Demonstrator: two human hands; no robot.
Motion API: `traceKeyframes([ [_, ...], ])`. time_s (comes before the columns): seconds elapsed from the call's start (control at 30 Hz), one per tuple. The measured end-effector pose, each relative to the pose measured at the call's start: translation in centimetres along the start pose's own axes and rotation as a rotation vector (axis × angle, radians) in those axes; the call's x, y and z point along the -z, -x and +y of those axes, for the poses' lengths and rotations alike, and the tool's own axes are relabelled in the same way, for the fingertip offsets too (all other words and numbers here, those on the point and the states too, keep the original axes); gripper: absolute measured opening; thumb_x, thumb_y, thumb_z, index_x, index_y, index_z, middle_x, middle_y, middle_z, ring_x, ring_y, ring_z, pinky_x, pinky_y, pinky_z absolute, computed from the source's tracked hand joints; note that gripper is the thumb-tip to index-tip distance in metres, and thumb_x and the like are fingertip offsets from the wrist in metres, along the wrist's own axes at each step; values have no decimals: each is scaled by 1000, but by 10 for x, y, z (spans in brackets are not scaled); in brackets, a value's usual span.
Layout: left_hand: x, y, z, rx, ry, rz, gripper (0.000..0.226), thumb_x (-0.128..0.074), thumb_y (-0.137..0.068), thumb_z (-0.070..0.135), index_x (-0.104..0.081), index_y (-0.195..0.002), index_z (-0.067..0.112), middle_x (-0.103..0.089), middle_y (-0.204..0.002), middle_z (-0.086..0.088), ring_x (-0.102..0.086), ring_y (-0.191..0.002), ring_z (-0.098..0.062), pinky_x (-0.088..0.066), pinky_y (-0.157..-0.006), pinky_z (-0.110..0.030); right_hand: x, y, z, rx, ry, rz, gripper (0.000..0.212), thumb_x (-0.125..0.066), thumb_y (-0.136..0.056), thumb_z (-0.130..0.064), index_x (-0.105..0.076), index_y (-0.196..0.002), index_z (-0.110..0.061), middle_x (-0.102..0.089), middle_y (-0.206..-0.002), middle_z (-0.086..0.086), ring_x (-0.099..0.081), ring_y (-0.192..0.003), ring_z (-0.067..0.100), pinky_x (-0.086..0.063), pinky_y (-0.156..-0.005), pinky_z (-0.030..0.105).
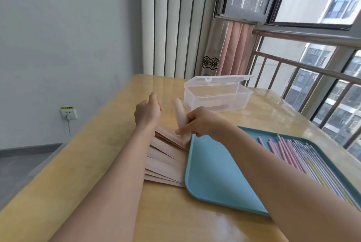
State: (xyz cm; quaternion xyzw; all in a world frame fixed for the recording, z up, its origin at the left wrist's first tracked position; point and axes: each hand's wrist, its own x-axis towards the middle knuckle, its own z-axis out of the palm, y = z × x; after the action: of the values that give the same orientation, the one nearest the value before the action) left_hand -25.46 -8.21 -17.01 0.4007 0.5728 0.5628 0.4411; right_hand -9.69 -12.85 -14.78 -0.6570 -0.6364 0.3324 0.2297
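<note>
We see the right hand (pixel 197 122) out over the near left corner of the tray (pixel 211 173), its grip clamped round the lower part of a pale paper strip (pixel 178 110). The strip stands almost upright. Its rounded top pokes up above the fingers and its lower end hangs just over the pile of paper strips (pixel 166 161). It is blurred, so we cannot say more about it.

The left hand (pixel 147 111) hovers just to the left of the strip and clear of it, with its back turned to us and the thumb uppermost. The fingers look curled in, but we cannot tell whether that grip holds anything.

The pile lies fanned out on the desk (pixel 109 144), under the left forearm and against the left edge of the tray. The tray is blue-green. A row of thin straws (pixel 293 153) in pink, blue and yellow lies along its right side.

Beyond the hands, a clear plastic box (pixel 216 95) sits on the desk with its lid (pixel 218 79) tipped open. Something pale lies at its bottom. The window railing (pixel 304 69) runs along the right of the desk.
</note>
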Motion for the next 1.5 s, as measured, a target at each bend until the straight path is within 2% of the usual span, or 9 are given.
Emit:
traceKeyframes([
  [0.13, -7, 14, -3, -483, -424, 125, 69, -37, -89, 68, -70, -98, 8, -70, -101, -8, -63, -98, -26, -50, -86, -43, 15, 0, 10, 117, -581, 107, 25, -86, -78, -14, -65, -77, -1, -51, -62, 4, -44, -54, 14, -39, -48, 19],
  [0.2, -17, 25, -2, -720, -455, -23, 65, -44, -84, 70, -70, -109, 16, -67, -113, 2, -58, -113, -17, -44, -101, -38, 26, 12, 13, 154, -745, 99, 18, -77, -87, -15, -68, -88, 0, -55, -70, 6, -49, -54, 10, -43, -48, 18],
  [0.3, -40, 60, 2, -309, -38, -665, 54, -56, -87, 62, -69, -104, 12, -71, -95, -1, -66, -89, -21, -52, -84, -35, 42, 38, 27, 129, -646, -37, 13, -65, -97, -12, -66, -91, 0, -57, -67, 4, -50, -52, 8, -44, -47, 16],
  [0.37, -57, 80, -4, -176, 86, -845, 39, -56, -100, 38, -69, -105, 2, -67, -82, -15, -62, -64, -26, -54, -65, -33, 50, 58, 42, 76, -550, -147, 13, -60, -99, -8, -65, -91, 1, -61, -67, 5, -55, -55, 10, -47, -50, 17],
  [0.47, -74, 102, -17, -62, 113, -842, 29, -46, -106, 20, -69, -110, 3, -69, -89, -15, -65, -70, -26, -57, -61, -32, 70, 78, 68, -7, -385, -98, 20, -65, -97, -17, -71, -90, 1, -73, -78, 10, -63, -61, 12, -51, -55, 20],
  [0.6, -80, 110, -25, 98, 108, -854, 30, -43, -107, 24, -65, -111, 5, -70, -87, -13, -71, -77, -26, -59, -63, -36, 111, 83, 115, -201, 390, 449, 45, -82, -79, -39, -62, -66, -1, -63, -61, 13, -52, -54, 18, -41, -50, 26],
  [0.9, -76, 110, -19, 199, -25, -920, 47, -35, -108, 41, -65, -118, 6, -52, -68, -4, -49, -56, -16, -47, -51, -26, 109, 88, 118, -344, 392, 220, 48, -84, -76, -27, -44, -59, -9, -41, -53, 3, -35, -48, 19, -29, -47, 26],
  [1.2, -71, 108, -14, 203, -94, -1030, 43, -38, -108, 36, -67, -120, 6, -55, -74, -3, -51, -58, -13, -47, -52, -24, 112, 85, 113, -25, -774, 380, 12, -62, -93, -1, -65, -85, 7, -63, -68, 15, -49, -46, 10, -45, -45, 15],
  [1.5, -63, 99, -6, 27, -104, -1036, 39, -41, -107, 33, -69, -115, 7, -60, -76, -3, -53, -60, -14, -47, -56, -26, 121, 75, 125, 116, -1340, 710, 8, -57, -98, 3, -58, -104, -1, -68, -92, 20, -71, -66, 17, -58, -62, 19],
])
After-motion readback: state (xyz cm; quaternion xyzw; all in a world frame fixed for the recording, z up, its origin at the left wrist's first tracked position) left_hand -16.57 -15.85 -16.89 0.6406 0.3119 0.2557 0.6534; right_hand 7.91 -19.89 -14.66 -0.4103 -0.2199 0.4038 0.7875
